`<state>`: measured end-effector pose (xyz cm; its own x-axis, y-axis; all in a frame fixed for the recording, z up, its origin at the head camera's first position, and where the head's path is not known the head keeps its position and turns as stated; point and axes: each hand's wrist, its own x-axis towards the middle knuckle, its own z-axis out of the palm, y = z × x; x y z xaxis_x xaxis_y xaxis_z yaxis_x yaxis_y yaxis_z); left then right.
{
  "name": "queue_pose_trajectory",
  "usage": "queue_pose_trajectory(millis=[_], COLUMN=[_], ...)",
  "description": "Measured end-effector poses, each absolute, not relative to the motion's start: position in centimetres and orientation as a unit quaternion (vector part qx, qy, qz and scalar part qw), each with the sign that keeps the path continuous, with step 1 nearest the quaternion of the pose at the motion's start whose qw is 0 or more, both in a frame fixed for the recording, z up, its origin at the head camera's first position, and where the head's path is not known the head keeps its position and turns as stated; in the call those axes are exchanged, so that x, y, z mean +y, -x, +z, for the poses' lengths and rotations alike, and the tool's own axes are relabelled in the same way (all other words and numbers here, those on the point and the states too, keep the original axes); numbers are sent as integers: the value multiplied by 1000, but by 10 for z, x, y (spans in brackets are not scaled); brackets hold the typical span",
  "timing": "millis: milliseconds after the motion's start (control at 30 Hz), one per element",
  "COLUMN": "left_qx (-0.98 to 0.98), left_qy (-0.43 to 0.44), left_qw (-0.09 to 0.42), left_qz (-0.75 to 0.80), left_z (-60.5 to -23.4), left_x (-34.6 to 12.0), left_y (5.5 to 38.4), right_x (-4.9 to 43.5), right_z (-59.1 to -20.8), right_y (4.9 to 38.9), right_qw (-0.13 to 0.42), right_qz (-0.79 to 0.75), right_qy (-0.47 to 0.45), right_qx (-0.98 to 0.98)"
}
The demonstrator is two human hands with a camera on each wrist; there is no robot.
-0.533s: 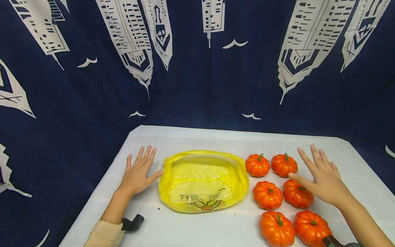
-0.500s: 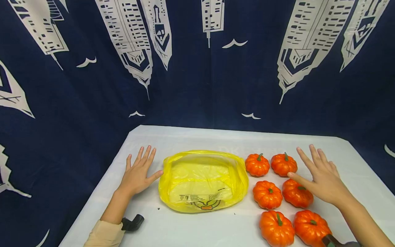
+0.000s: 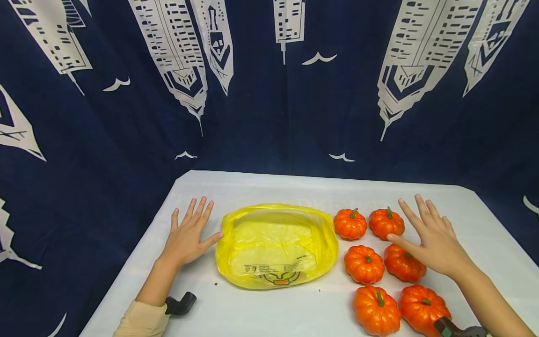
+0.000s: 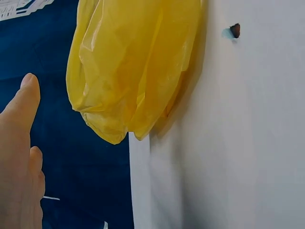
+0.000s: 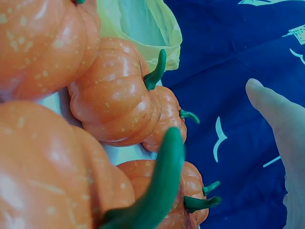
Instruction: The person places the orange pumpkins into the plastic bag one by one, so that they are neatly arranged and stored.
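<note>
A yellow plastic bag (image 3: 273, 281) sits on the white table with its mouth spread wide. My left hand (image 3: 187, 238) is at the bag's left side, fingers straight and spread, thumb tip right by the rim. Several orange pumpkins with green stems, one of them a middle pumpkin (image 3: 364, 265), are grouped to the right of the bag. Over the right-hand pumpkins my right hand (image 3: 435, 241) hovers with fingers spread, its thumb overlapping the far right pumpkin (image 3: 386, 223) in the head view. In the right wrist view a near pumpkin (image 5: 47, 167) fills the lower left. Neither hand holds anything.
The white table (image 3: 252, 316) has cut far corners, and a navy curtain (image 3: 273, 117) with white building prints hangs behind it. A dark wrist camera mount (image 3: 181, 304) juts from the left wrist; another mount (image 3: 456, 329) overlaps the nearest right pumpkin.
My right hand has shifted slightly left and away from me, toward the far right pumpkin. The left hand, bag and pumpkins stay in place.
</note>
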<state>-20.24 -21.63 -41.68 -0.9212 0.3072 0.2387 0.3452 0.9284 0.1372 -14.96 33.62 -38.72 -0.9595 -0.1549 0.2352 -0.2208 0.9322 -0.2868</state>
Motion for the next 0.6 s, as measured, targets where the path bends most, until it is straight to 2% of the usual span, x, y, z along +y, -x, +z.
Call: queue_pose_trajectory(millis=[267,600], left_qx=[-973,-949], left_qy=[172,185], left_qw=[110,79], left_qz=[-105,-244], left_z=[-415,-431], left_x=[-213,-208], left_y=[201,189], right_x=[337,346], right_z=[-386,-379], right_y=[154,182], right_qw=[93,27], right_qz=[177,296], right_qy=[-95,-93], right_qx=[-975,-950])
